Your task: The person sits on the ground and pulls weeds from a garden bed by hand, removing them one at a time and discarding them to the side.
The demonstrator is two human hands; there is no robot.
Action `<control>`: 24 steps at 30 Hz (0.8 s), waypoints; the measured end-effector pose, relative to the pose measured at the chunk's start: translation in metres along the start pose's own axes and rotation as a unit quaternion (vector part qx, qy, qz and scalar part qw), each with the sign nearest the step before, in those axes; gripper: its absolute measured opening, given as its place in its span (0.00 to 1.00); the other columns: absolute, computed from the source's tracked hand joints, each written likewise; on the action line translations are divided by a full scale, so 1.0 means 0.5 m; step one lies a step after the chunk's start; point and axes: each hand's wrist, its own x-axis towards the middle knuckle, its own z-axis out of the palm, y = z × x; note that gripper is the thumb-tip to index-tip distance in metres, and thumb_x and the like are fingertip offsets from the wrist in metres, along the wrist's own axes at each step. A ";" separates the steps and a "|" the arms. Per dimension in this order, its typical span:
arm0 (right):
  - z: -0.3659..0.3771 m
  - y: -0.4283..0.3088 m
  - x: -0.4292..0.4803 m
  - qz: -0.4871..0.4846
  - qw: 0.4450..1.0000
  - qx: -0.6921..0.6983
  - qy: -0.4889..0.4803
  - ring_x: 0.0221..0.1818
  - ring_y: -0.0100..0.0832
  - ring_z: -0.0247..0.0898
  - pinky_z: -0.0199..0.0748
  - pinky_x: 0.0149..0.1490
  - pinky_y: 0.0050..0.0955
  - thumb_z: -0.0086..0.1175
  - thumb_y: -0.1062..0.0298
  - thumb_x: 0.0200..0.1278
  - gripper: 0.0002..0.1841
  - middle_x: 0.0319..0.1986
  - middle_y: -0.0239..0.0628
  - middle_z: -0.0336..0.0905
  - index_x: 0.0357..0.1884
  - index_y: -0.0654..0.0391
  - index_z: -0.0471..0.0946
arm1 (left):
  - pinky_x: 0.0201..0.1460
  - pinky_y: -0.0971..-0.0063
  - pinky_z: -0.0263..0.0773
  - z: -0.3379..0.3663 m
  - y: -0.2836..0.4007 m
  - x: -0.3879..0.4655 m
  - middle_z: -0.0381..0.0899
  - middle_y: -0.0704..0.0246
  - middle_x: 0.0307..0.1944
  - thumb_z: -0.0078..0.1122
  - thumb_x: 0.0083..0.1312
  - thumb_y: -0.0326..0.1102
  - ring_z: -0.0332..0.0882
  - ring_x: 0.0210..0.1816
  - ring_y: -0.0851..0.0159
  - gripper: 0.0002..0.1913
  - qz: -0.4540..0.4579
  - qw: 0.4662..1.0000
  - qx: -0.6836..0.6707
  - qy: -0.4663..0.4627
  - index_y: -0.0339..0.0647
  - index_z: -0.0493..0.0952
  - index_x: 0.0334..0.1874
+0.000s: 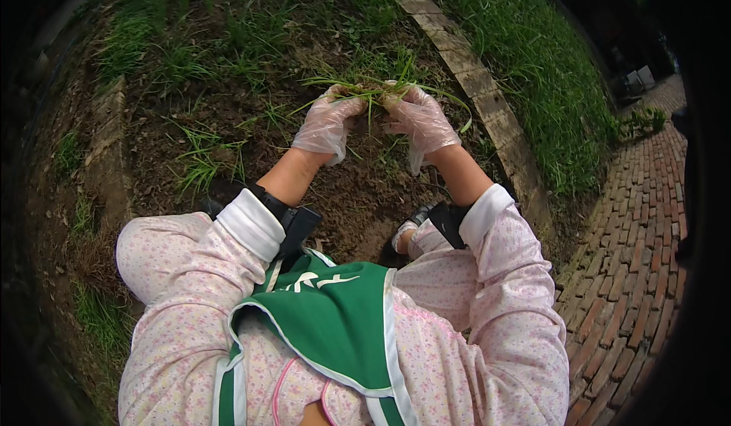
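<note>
Both hands wear clear plastic disposable gloves and are raised over a bed of dark soil. A tuft of grass with long green blades and brownish, root-like strands stretches between them. My left hand grips the tuft's left side with bent fingers. On the opposite side, my right hand grips it close to the middle. Blades stick out past both hands, and one long blade curls down at the right. The fingertips are partly hidden by the grass. Below and to the left, a loose-looking clump of grass lies on the soil.
A row of paving blocks edges the bed on the right, with dense grass beyond. A red brick path runs down the right side. Another edging borders the left. More grass tufts grow farther up the bed.
</note>
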 end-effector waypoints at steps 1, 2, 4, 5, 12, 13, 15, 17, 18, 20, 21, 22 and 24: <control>0.003 0.001 0.001 -0.016 0.999 -0.047 0.011 0.35 0.23 0.73 0.75 0.36 0.24 0.60 0.64 0.57 0.17 0.39 0.34 0.77 0.46 0.60 0.74 | 0.44 0.76 0.74 0.001 -0.003 -0.001 0.78 0.69 0.41 0.59 0.60 0.25 0.77 0.40 0.70 0.13 0.032 0.999 0.018 0.000 0.39 0.70 0.47; 0.004 0.002 0.002 -0.059 0.993 -0.100 0.019 0.32 0.22 0.72 0.74 0.34 0.22 0.61 0.63 0.56 0.17 0.36 0.34 0.77 0.44 0.61 0.74 | 0.44 0.76 0.74 0.001 -0.004 0.000 0.78 0.69 0.40 0.59 0.60 0.25 0.77 0.40 0.70 0.13 0.041 0.998 0.041 0.020 0.39 0.70 0.46; 0.007 0.007 0.006 -0.023 0.994 -0.104 0.002 0.31 0.21 0.72 0.73 0.33 0.22 0.61 0.64 0.56 0.16 0.34 0.32 0.77 0.43 0.61 0.74 | 0.45 0.75 0.75 0.002 -0.010 0.002 0.78 0.68 0.41 0.60 0.59 0.25 0.77 0.41 0.69 0.13 0.068 0.996 0.057 0.009 0.38 0.70 0.46; 0.005 0.009 0.008 -0.011 0.996 -0.093 -0.011 0.31 0.21 0.72 0.73 0.33 0.21 0.61 0.64 0.56 0.15 0.33 0.32 0.77 0.43 0.61 0.74 | 0.46 0.75 0.75 0.003 -0.013 0.004 0.78 0.68 0.41 0.61 0.60 0.25 0.78 0.41 0.69 0.13 0.084 0.995 0.053 -0.023 0.38 0.70 0.46; -0.014 0.031 0.018 0.018 0.996 0.082 -0.018 0.32 0.25 0.73 0.76 0.39 0.27 0.59 0.64 0.59 0.13 0.32 0.30 0.76 0.43 0.58 0.75 | 0.47 0.75 0.76 -0.002 -0.025 0.006 0.77 0.65 0.42 0.64 0.57 0.25 0.79 0.40 0.69 0.14 0.126 0.981 0.103 -0.108 0.36 0.71 0.45; -0.017 0.030 0.018 0.026 0.996 0.085 -0.032 0.35 0.27 0.74 0.76 0.42 0.28 0.60 0.63 0.58 0.15 0.33 0.31 0.76 0.45 0.58 0.75 | 0.47 0.75 0.76 -0.002 -0.024 0.006 0.76 0.65 0.42 0.63 0.58 0.25 0.79 0.41 0.69 0.14 0.134 0.978 0.109 -0.116 0.36 0.71 0.44; -0.018 0.027 0.020 -0.075 0.991 -0.105 -0.027 0.32 0.22 0.71 0.72 0.38 0.23 0.57 0.69 0.58 0.09 0.30 0.29 0.76 0.40 0.59 0.75 | 0.48 0.74 0.76 -0.001 -0.022 0.006 0.77 0.65 0.44 0.63 0.59 0.27 0.78 0.43 0.68 0.15 0.080 0.990 0.085 -0.084 0.37 0.70 0.46; -0.013 0.022 0.020 -0.145 0.967 -0.208 -0.025 0.31 0.20 0.69 0.70 0.37 0.21 0.55 0.73 0.57 0.06 0.30 0.28 0.76 0.37 0.59 0.76 | 0.48 0.72 0.76 0.002 -0.021 0.006 0.76 0.65 0.45 0.62 0.60 0.30 0.78 0.44 0.66 0.16 0.026 0.996 0.057 -0.061 0.38 0.70 0.49; -0.009 0.018 0.018 -0.165 0.961 -0.223 -0.021 0.32 0.19 0.69 0.70 0.38 0.21 0.54 0.74 0.56 0.07 0.31 0.27 0.76 0.38 0.60 0.76 | 0.48 0.72 0.76 0.003 -0.021 0.005 0.76 0.65 0.46 0.61 0.61 0.32 0.77 0.45 0.66 0.16 0.001 0.997 0.046 -0.054 0.38 0.70 0.50; 0.001 0.009 0.014 -0.226 0.957 -0.179 -0.014 0.34 0.21 0.69 0.70 0.40 0.22 0.54 0.77 0.55 0.09 0.33 0.28 0.76 0.40 0.60 0.76 | 0.47 0.71 0.77 0.003 -0.020 0.002 0.76 0.66 0.47 0.59 0.63 0.35 0.77 0.44 0.65 0.17 -0.048 0.997 0.046 -0.045 0.39 0.70 0.52; 0.008 0.006 0.011 -0.267 0.956 -0.121 -0.010 0.35 0.23 0.70 0.70 0.42 0.24 0.54 0.78 0.53 0.11 0.35 0.29 0.77 0.40 0.61 0.76 | 0.46 0.71 0.77 0.003 -0.020 0.000 0.76 0.67 0.47 0.58 0.63 0.36 0.77 0.44 0.65 0.18 -0.071 0.995 0.056 -0.042 0.39 0.70 0.53; 0.010 0.000 0.008 -0.298 0.951 -0.074 -0.027 0.35 0.24 0.71 0.71 0.43 0.26 0.54 0.79 0.52 0.12 0.36 0.30 0.77 0.41 0.61 0.76 | 0.46 0.71 0.77 0.002 -0.020 -0.002 0.76 0.67 0.47 0.58 0.64 0.38 0.77 0.43 0.65 0.19 -0.092 0.992 0.056 -0.061 0.40 0.70 0.54; 0.006 -0.015 0.003 -0.439 0.870 -0.222 -0.029 0.37 0.30 0.71 0.72 0.44 0.28 0.55 0.81 0.49 0.16 0.38 0.34 0.77 0.44 0.61 0.75 | 0.45 0.71 0.77 -0.001 -0.017 -0.008 0.75 0.68 0.48 0.56 0.65 0.39 0.77 0.43 0.65 0.19 -0.123 0.989 0.042 -0.075 0.41 0.69 0.55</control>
